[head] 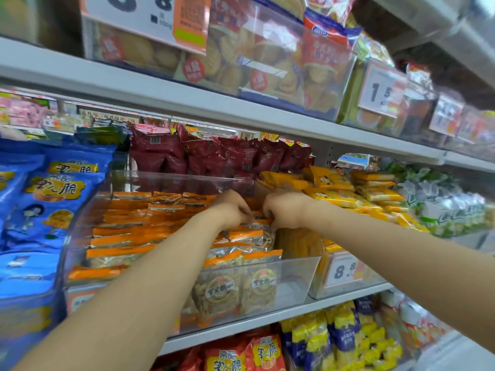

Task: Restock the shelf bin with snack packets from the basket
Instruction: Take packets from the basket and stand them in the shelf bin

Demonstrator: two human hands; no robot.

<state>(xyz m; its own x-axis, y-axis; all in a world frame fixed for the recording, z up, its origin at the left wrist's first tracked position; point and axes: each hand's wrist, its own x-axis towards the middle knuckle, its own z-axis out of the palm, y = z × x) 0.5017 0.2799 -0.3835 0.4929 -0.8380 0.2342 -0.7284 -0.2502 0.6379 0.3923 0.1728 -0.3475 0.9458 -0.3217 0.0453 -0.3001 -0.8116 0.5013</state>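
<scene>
Bin (294,287) on the middle shelf (267,320), snack packets (120,238) in rows inside. Left grip (231,210) and right grip (284,210) side by side in the bin (over its right rows). Big bags (40,210) left of the bin, pouches (203,156) behind it, a second bin (375,278) right of it.

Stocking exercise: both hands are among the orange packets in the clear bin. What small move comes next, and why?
Probably seat the packets upright and release: left hand and right hand pinch them beside the unfilled right end of the bin.
</scene>
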